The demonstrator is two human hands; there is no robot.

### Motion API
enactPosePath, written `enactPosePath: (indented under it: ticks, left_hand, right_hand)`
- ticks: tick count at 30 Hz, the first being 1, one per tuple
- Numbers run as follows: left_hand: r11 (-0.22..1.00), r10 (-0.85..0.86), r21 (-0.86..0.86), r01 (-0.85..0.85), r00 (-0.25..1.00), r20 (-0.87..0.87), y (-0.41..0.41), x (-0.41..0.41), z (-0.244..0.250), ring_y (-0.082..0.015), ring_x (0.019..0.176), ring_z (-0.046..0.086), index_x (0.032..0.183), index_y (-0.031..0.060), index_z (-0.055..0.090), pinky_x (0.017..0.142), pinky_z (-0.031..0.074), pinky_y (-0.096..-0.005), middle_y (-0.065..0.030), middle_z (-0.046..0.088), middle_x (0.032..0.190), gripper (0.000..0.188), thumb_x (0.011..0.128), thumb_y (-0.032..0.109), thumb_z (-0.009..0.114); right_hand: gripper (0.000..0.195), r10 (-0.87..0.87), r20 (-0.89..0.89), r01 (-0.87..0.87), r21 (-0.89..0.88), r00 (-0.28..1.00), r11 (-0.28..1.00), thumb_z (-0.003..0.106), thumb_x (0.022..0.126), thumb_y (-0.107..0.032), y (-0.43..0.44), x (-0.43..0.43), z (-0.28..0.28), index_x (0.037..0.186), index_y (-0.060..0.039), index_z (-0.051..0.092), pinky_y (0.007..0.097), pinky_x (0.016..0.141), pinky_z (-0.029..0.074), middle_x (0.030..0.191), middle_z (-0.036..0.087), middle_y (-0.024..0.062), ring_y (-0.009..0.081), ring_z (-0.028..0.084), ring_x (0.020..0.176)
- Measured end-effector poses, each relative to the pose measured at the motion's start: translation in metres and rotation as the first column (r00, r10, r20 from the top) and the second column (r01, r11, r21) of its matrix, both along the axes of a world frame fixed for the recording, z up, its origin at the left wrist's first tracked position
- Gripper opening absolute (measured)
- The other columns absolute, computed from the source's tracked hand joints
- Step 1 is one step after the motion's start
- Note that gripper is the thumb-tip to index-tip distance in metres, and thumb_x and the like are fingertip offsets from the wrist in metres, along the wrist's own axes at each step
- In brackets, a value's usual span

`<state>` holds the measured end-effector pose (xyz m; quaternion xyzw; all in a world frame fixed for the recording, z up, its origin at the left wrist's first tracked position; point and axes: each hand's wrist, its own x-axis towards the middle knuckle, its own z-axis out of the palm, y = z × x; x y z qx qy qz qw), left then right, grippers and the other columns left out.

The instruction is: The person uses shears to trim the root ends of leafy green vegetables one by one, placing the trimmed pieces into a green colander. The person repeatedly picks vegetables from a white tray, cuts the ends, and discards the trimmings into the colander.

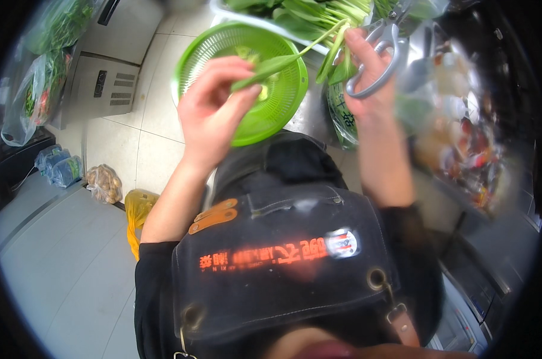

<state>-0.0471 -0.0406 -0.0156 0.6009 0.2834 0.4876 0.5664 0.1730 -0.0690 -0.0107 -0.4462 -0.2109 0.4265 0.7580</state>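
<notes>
Over a green plastic colander (277, 119) my left hand (217, 96) pinches the leaf end of a leafy green vegetable (275, 67). Its pale stem runs up to my right hand (369, 67), where the fingertips hold the root end. Metal scissors with grey handles (387, 58) hang on my right hand, blades pointing up and away; whether the blades are apart is unclear. Small pale green pieces (264, 92) lie inside the colander, partly behind my left hand. More leafy greens (297, 18) fill a white tray (262, 27) beyond it.
A plastic-wrapped package (340, 112) with printed writing lies below my right hand. Stainless steel cabinets (105, 85) and bagged greens (49, 89) are at left. On the floor sit bagged brown produce (104, 183), wrapped bottles (64, 166) and a yellow bag (138, 211). Blurred containers (454, 107) stand right.
</notes>
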Motion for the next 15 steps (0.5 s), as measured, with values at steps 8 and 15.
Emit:
enactPosePath:
  ticks: [8, 15]
  left_hand:
    - [0.948, 0.056, -0.316, 0.033, 0.962, 0.269, 0.001, -0.003, 0.002, -0.0233, 0.100, 0.059, 0.103, -0.0001, 0.057, 0.094, 0.044, -0.0375, -0.0155, 0.060, 0.111, 0.016, 0.090, 0.008, 0.059]
    - [0.875, -0.014, -0.440, 0.203, 0.918, 0.396, 0.000, -0.004, 0.009, -0.0230, 0.094, 0.063, 0.110, 0.0013, 0.054, 0.086, 0.050, -0.0370, -0.0157, 0.064, 0.102, 0.017, 0.096, 0.010, 0.050]
  right_hand:
    - [0.016, -0.001, 0.002, 0.001, -0.055, 1.000, 0.999, 0.072, 0.079, -0.002, -0.004, -0.001, -0.008, 0.091, -0.0010, 0.062, 0.0229, 0.064, 0.039, 0.081, 0.063, 0.0029, 0.0087, 0.055, 0.072]
    - [0.016, 0.012, -0.005, -0.012, -0.033, 1.000, 0.999, 0.072, 0.079, -0.002, -0.008, -0.003, -0.013, 0.092, -0.0001, 0.062, 0.0243, 0.065, 0.041, 0.081, 0.063, 0.0039, 0.0098, 0.056, 0.073]
